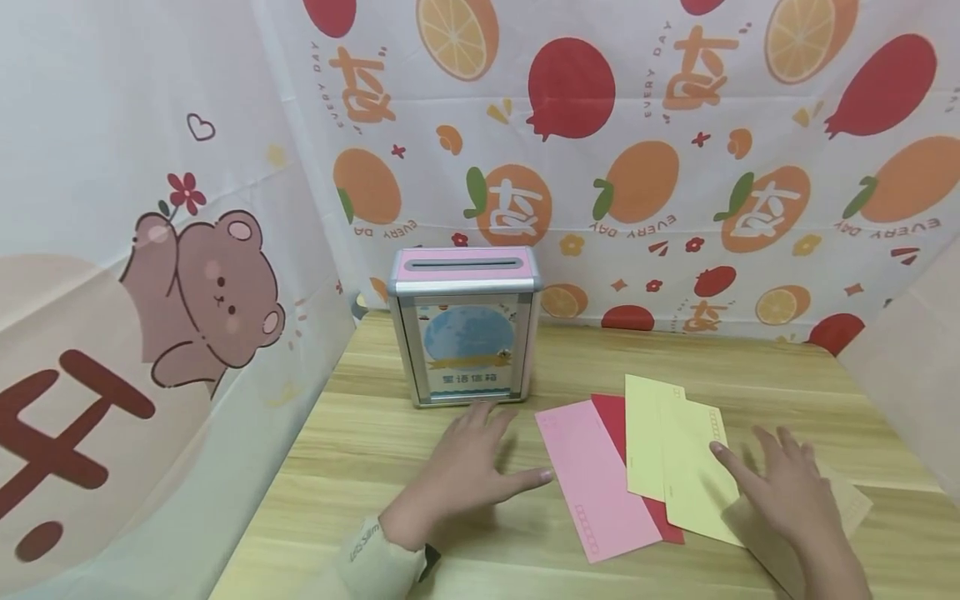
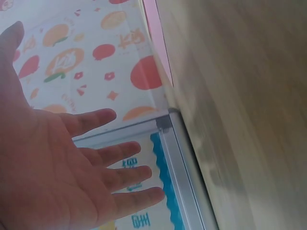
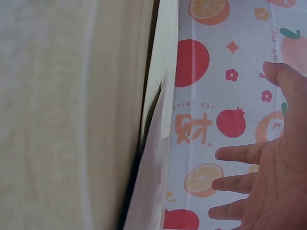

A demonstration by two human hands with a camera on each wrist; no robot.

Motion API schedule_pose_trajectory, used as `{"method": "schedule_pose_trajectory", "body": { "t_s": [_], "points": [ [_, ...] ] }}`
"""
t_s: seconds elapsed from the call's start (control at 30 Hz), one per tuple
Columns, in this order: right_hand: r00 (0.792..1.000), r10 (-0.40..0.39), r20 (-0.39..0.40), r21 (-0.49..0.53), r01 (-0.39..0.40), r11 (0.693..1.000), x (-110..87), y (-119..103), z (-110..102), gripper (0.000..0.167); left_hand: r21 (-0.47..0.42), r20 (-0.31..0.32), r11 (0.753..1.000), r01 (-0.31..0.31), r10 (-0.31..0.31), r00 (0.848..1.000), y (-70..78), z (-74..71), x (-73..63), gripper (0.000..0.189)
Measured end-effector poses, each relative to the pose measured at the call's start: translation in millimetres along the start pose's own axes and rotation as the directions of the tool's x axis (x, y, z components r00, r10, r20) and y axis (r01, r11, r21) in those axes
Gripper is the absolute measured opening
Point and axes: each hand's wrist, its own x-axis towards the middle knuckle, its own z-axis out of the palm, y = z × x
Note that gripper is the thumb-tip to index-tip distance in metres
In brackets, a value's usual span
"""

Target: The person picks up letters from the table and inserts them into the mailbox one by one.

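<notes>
My left hand (image 1: 468, 458) hovers over the table just in front of a pink and silver letter box (image 1: 465, 329), its fingers spread and nothing in them. The box stands upright, with a slot (image 1: 463, 264) in its pink top and a blue picture behind its front panel. Over the right end of a fan of envelopes is my right hand (image 1: 787, 487), fingers also spread and holding nothing. The fan has a pink envelope (image 1: 592, 479), a red envelope (image 1: 609, 417) mostly covered, two yellow envelopes (image 1: 693, 475), and a tan envelope (image 1: 851, 504) partly hidden under the right hand.
The wooden table (image 1: 337, 467) meets a fruit-print cloth (image 1: 570, 192) at the back. On the left hangs a cloth with a bear print (image 1: 225, 292). A pale cloth (image 1: 907, 383) borders the right side.
</notes>
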Motion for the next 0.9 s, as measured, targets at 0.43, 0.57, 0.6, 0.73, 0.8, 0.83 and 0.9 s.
{"method": "schedule_pose_trajectory", "body": {
  "t_s": [0.43,0.57,0.6,0.73,0.8,0.83,0.9],
  "points": [
    [0.999,-0.030,0.016,0.027,0.030,0.999,10.4,-12.2,8.1,0.102,-0.065,0.017,0.997,0.037,-0.036,0.999,27.7,18.3,24.5,0.101],
    [0.999,-0.012,0.042,0.023,0.011,1.000,16.4,-14.0,7.7,0.106,-0.077,0.030,0.996,0.040,-0.037,0.999,35.4,23.9,32.1,0.102],
    [0.999,-0.003,0.054,0.021,0.002,1.000,17.8,-13.8,6.9,0.107,-0.081,0.030,0.996,0.036,-0.033,0.999,37.3,25.4,34.1,0.102],
    [0.995,0.028,0.095,0.020,-0.030,0.999,21.9,-11.1,2.6,0.109,-0.103,0.036,0.994,0.037,-0.034,0.999,47.4,31.2,44.2,0.101],
    [0.993,0.033,0.111,0.026,-0.036,0.999,23.2,-8.9,1.0,0.108,-0.116,0.047,0.992,0.038,-0.033,0.998,53.6,34.6,50.6,0.100],
    [0.993,0.033,0.116,0.035,-0.038,0.999,23.7,-7.6,0.9,0.108,-0.123,0.057,0.992,0.039,-0.032,0.998,56.9,37.0,54.4,0.100],
    [0.990,0.036,0.133,0.063,-0.045,0.997,24.9,-5.2,1.5,0.106,-0.138,0.075,0.990,0.033,-0.022,0.997,63.3,41.8,61.9,0.096]
  ]
}}
